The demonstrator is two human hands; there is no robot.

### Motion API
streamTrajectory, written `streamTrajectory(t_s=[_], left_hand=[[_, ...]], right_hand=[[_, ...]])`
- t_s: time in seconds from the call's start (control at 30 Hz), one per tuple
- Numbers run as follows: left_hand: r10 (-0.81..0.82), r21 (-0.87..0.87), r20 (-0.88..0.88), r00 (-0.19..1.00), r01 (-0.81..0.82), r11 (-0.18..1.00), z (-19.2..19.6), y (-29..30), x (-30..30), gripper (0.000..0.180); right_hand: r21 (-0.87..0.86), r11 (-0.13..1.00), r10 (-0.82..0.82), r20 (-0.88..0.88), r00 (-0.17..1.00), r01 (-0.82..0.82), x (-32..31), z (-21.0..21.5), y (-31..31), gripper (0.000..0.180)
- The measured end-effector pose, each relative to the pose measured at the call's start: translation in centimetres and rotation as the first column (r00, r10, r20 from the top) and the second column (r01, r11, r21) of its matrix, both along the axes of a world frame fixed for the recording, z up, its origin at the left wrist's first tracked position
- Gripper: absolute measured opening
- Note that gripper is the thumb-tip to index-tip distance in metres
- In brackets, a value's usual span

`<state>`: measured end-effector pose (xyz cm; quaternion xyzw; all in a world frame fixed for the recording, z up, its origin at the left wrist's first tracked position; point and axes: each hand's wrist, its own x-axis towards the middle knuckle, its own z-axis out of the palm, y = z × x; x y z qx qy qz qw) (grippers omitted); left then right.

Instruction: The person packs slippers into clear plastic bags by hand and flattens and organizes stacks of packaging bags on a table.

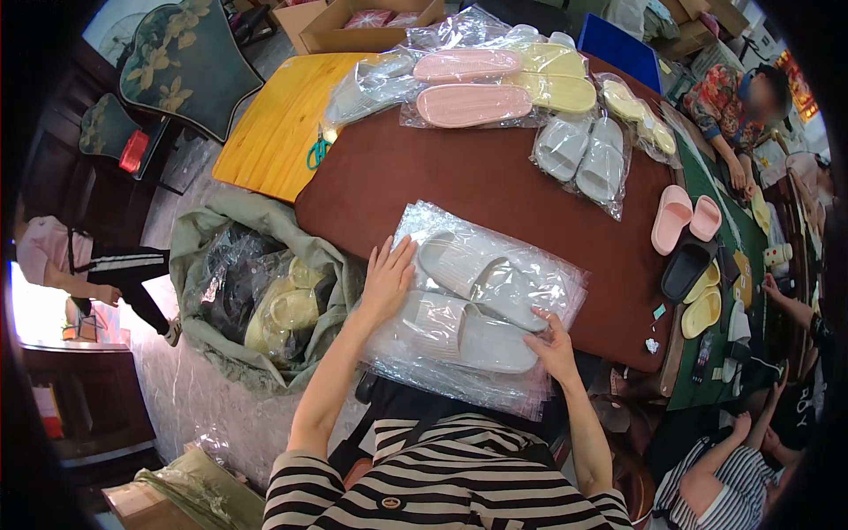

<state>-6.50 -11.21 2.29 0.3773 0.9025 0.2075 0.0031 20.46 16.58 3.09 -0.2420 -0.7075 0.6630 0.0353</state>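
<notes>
A pair of grey slippers [495, 343] lies in a clear plastic bag, on top of a stack of clear bags [415, 375] at the table's near edge. My left hand [389, 281] rests flat on the left side of the stack, fingers stretched out. At the heel ends of the slippers is my right hand [556, 352], thumb and forefinger bent around the upper slipper's heel. Its other fingers are partly hidden.
Bagged pink slippers [473, 104], yellow slippers [556, 78] and grey slippers [579, 150] lie along the brown table's [424, 168] far side. Left stands a green sack [203, 353] of bagged slippers. Teal scissors [318, 152] lie by the yellow wooden board [265, 124]. Other people sit right.
</notes>
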Motion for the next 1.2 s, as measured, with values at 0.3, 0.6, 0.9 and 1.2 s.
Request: streamTrajectory(t_s=[0.3, 0.6, 0.9, 1.2], left_hand=[[-0.033, -0.047, -0.021, 0.999, 0.032, 0.998, -0.5, 0.9, 0.3, 0.049], [-0.026, -0.029, -0.018, 1.0, 0.026, 0.999, -0.9, 0.4, 0.1, 0.05], [-0.025, 0.041, 0.071, 0.997, 0.022, 0.999, -0.3, 1.2, 0.0, 0.048], [0.001, 0.06, 0.108, 0.994, -0.008, 0.998, -0.4, 0.7, 0.1, 0.05]], right_hand=[[0.017, 0.991, -0.128, -0.1, 0.987, 0.13, 3.4, 1.0, 2.3, 0.032], [0.192, 0.955, -0.223, -0.044, 0.974, 0.227, 12.2, 7.4, 9.1, 0.022], [0.251, 0.695, -0.631, -0.236, 0.739, 0.674, 20.5, 11.3, 17.8, 0.022], [0.282, 0.229, -0.772, -0.53, 0.35, 0.932, 7.1, 8.4, 31.7, 0.02]])
